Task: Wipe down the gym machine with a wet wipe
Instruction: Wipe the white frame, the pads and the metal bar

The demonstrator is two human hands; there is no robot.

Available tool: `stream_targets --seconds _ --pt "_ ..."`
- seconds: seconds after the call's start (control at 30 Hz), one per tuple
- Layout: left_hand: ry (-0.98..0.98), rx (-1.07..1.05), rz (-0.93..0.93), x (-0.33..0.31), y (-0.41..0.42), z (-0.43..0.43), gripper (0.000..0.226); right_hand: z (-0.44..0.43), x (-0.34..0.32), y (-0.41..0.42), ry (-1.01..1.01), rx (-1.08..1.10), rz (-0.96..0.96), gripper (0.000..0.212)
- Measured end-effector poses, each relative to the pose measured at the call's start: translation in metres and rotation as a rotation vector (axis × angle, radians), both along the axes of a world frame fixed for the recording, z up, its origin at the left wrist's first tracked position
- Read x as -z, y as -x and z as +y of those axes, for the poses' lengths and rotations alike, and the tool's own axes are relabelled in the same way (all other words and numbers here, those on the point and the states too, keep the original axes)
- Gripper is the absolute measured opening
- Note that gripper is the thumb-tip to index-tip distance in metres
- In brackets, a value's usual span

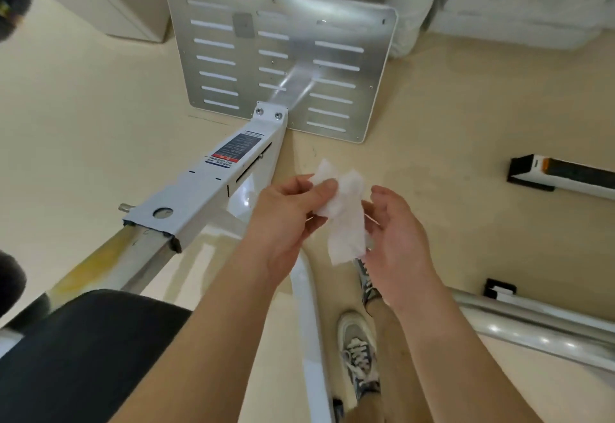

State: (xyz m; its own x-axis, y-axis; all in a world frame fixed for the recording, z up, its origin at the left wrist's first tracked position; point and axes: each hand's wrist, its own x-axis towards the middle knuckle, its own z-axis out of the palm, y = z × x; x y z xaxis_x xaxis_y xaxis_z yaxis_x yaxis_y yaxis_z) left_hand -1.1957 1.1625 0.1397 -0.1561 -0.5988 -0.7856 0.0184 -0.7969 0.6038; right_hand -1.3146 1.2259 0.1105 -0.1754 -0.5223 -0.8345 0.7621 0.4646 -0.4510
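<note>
asker: grip first. what do the hands hold?
watcher: left hand (286,219) pinches the wet wipe (342,219) near its crumpled top, thumb over fingers, a narrow grip; the rest of the sheet hangs down. right hand (399,239) sits against the wipe's right edge with fingers loosely curved. i cannot tell whether it pinches that edge or only touches it.
asker: and the machine from there?
watcher: the white beam (213,186) lies to the left of the wipe, just beside the left hand; the wipe touches no part of it yet. its long axis runs from the black seat pad (83,356) at lower left away toward the slotted metal plate (283,56) standing at the far end. the left hand is the nearer one; the right is across the wipe from it.
asker: so the next move?
watcher: my guess: the wipe looks bunched, so it wants spreading, then a sweep leftward onto the beam and along its length. the warning label (238,148) on the top face sits in that path.
asker: surroundings?
watcher: beige floor (432,106) under everything, the person's shoes (357,349) below the hands, a chrome tube (532,322) at lower right, a pale cabinet (126,6) at the back left.
</note>
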Motion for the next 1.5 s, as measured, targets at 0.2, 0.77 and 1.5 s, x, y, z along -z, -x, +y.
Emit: stream_targets --seconds 0.2,0.77,1.5 --pt "0.011 0.027 0.155 -0.038 0.028 0.058 0.048 0.054 -0.057 0.028 0.176 -0.199 0.099 0.055" --pt "0.07 0.378 -0.056 -0.032 0.086 0.166 0.026 0.21 -0.032 0.098 0.088 -0.264 -0.317 0.047" --pt "1.126 1.716 -0.829 0.048 0.091 0.175 0.089 0.18 0.022 0.07 -0.211 -0.249 0.542 0.034"
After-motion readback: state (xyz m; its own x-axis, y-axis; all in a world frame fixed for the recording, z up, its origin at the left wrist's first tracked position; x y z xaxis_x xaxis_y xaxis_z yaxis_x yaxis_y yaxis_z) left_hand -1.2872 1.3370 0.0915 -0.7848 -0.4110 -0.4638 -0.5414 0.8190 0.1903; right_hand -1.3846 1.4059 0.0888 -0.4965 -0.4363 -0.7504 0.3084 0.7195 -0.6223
